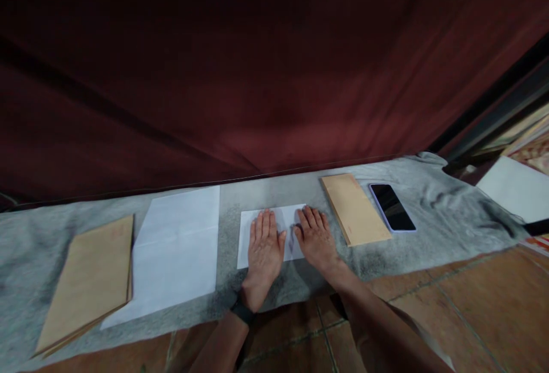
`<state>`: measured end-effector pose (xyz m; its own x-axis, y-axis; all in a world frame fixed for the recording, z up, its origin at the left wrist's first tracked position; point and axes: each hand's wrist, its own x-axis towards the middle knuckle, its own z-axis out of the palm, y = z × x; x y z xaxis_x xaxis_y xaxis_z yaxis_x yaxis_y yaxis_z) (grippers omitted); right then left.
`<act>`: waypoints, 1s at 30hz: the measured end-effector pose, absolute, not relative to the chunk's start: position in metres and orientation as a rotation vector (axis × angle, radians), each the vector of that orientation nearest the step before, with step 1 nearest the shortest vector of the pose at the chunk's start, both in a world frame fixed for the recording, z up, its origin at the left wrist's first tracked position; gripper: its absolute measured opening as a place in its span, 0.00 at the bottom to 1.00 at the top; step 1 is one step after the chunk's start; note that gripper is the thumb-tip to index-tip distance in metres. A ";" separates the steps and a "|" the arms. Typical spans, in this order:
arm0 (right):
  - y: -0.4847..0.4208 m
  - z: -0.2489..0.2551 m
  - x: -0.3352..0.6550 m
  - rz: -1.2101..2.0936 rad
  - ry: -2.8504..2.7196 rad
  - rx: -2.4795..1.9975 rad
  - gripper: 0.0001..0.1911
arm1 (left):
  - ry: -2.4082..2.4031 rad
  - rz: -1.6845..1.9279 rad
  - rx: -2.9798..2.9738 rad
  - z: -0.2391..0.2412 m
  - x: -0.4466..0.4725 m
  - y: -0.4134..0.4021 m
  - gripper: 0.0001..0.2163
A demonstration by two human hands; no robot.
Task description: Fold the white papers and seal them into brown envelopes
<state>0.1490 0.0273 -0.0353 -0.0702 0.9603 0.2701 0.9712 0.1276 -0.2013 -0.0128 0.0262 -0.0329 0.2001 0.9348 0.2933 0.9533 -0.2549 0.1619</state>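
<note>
A small white sheet of paper [245, 241], apparently folded, lies on the grey cloth in front of me. My left hand [265, 247] rests flat on its middle, fingers stretched forward and thumb out to the side. On the paper's right end lies my right hand [316, 237], palm down with the fingers extended. A gap with bare paper shows between the two thumbs. What is under the palms is hidden. Left of my hands, larger white sheets [180, 247] with a crease across them lie spread out.
Brown envelopes [92, 276] are stacked at the far left, partly beside the white sheets. More brown envelopes [355, 210] lie right of my hands, next to a phone [392, 208]. The grey cloth [454, 218] is rumpled at right. A dark red curtain [274, 87] hangs behind; tiled floor [484, 304] lies in front.
</note>
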 end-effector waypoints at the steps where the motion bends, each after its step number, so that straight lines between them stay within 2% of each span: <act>1: 0.028 -0.033 0.146 -0.040 -2.072 -1.878 0.26 | -1.891 -0.498 -2.401 -0.035 -0.010 0.027 0.28; 11: 0.033 -0.034 0.107 0.148 -2.178 -1.691 0.26 | -1.909 -0.383 -2.405 -0.046 -0.009 0.025 0.26; 30: 0.032 -0.040 0.163 -0.034 -2.247 -1.794 0.28 | -2.058 -0.483 -2.261 -0.038 -0.054 0.011 0.28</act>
